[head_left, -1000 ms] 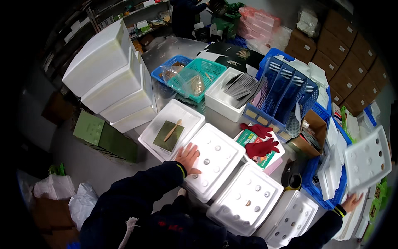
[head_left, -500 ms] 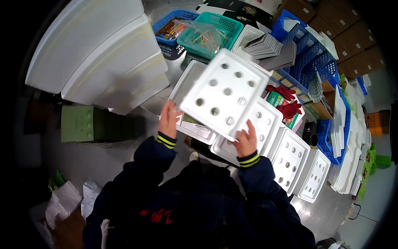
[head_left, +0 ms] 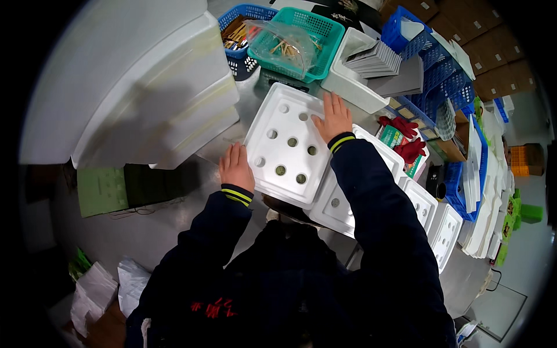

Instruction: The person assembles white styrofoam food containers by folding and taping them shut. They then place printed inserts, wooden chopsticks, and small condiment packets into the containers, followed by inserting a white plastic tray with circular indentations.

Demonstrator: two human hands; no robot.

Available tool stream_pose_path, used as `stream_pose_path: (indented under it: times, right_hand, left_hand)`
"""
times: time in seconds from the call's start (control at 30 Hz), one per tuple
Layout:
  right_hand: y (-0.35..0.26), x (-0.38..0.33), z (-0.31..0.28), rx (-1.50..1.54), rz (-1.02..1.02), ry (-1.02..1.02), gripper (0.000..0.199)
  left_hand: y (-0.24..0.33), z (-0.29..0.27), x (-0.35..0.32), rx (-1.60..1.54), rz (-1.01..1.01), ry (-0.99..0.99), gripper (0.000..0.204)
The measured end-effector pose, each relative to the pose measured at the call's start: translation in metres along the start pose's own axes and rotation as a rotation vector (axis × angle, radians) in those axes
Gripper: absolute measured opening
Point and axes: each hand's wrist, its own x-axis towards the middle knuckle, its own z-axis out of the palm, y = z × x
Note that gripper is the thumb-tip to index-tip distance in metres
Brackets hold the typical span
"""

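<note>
Foam lid (head_left: 288, 152) flat, holes upward

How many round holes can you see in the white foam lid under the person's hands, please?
8, in the white foam lid: three along its left side, three down the middle, two on the right. The right hand lies on the far corner and may hide another; the left hand hides none.

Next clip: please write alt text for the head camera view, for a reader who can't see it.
A person in a dark jacket presses a white foam tray with round holes flat on a metal table, left hand at its left edge, right hand on top. Similar trays line up to the right; a teal basket and red gloves lie beyond.
</note>
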Motion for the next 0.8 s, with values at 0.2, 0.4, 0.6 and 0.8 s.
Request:
stream_pose_path:
  times: [0.2,0.4,0.6,0.8]
  right_hand:
    - [0.000,0.000,0.043,-0.106,0.033,-0.015,0.064]
    - [0.005,0.005,0.042,-0.029,0.064,-0.061,0.064]
    - [-0.015,-0.049,0.003,0.121,0.048,-0.012,0.066]
    - [-0.039,-0.124,0.000,0.133,0.019,-0.144,0.054]
  left_hand:
    - [-0.001,0.011,0.005,0.043,-0.073,-0.116,0.052]
    - [0.010,-0.003,0.014,-0.007,-0.064,-0.174,0.061]
    - [0.091,-0.016,0.001,-0.214,0.326,-0.324,0.090]
    - [0.099,0.015,-0.014,0.024,0.403,-0.448,0.090]
